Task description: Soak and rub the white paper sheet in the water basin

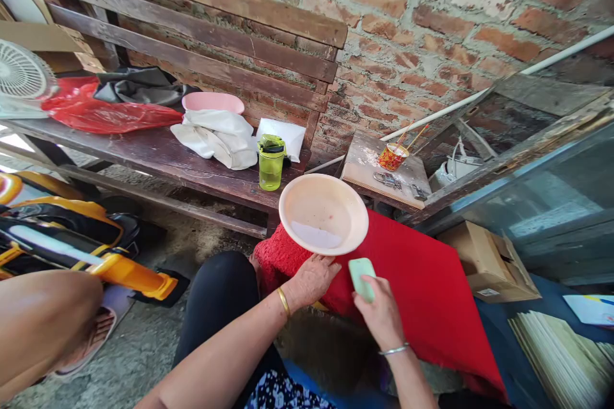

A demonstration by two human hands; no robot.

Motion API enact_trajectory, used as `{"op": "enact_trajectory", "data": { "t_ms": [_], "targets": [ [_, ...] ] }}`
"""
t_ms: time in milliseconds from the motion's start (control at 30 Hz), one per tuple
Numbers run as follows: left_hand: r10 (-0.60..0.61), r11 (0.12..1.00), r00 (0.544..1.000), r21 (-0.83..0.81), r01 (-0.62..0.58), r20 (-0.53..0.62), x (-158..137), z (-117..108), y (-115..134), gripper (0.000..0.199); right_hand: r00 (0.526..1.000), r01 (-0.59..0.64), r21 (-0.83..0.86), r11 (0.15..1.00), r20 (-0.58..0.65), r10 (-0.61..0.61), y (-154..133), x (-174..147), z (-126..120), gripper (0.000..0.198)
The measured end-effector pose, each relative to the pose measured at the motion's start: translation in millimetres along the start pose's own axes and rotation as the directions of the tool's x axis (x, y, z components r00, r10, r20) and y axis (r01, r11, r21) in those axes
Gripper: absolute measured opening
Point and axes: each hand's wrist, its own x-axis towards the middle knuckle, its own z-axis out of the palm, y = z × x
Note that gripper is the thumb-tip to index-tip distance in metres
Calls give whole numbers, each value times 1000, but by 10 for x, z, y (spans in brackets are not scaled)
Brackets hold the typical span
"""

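My right hand (382, 313) grips a pale green, rounded block (361, 270), perhaps a bar of soap or a brush back, just above a red cloth (412, 281). The cloth is spread over a low surface in front of me. My left hand (314, 278), with a gold bangle at the wrist, lies flat with its fingers stretched out on the cloth. Its fingertips reach the near side of a cream plastic basin (284, 204), partly beneath the rim. Shallow, clear liquid seems to lie in the basin. Left of the cloth's middle, its red surface looks rough and tufted.
A wooden bench (144, 150) holds a green bottle (271, 169), white cloth (220, 137) and a red bag (105, 112). A small table (357, 163) carries a red tin (393, 157). At right sits a cardboard box (489, 262). Another person's knee (52, 313) is at left.
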Motion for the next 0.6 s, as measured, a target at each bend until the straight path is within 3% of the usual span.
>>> {"op": "enact_trajectory", "data": {
  "t_ms": [100, 200, 300, 367, 433, 500, 600],
  "targets": [
    [32, 999, 999, 34, -30, -40, -15, 113, 8, 31, 996, 79, 18, 997, 33, -80, -50, 7, 64, 41],
    [-1, 998, 1000, 59, 2, -24, -46, 192, 25, 34, 996, -89, -61, 994, -2, 89, 510, -40, -232, 47],
    [-25, 996, 1000, 80, 25, -1, -81, 245, 60, 47, 946, -325, -218, 920, -82, 315, 1106, -90, -584, 55],
    [-40, 995, 999, 94, 38, 17, -106, 276, 85, 60, 922, -386, -282, 878, -137, 362, 1218, -68, -669, 58],
    [-41, 993, 999, 113, 38, 32, -133, 309, 103, 77, 941, -335, -273, 902, -145, 305, 1043, 19, -584, 56],
    [-31, 989, 999, 144, 25, 40, -158, 344, 111, 89, 976, -211, -224, 952, -107, 191, 685, 151, -383, 51],
    [-20, 981, 999, 192, 11, 47, -185, 394, 103, 95, 1000, -28, -167, 986, -15, 26, 212, 336, -92, 42]
  ]
}}
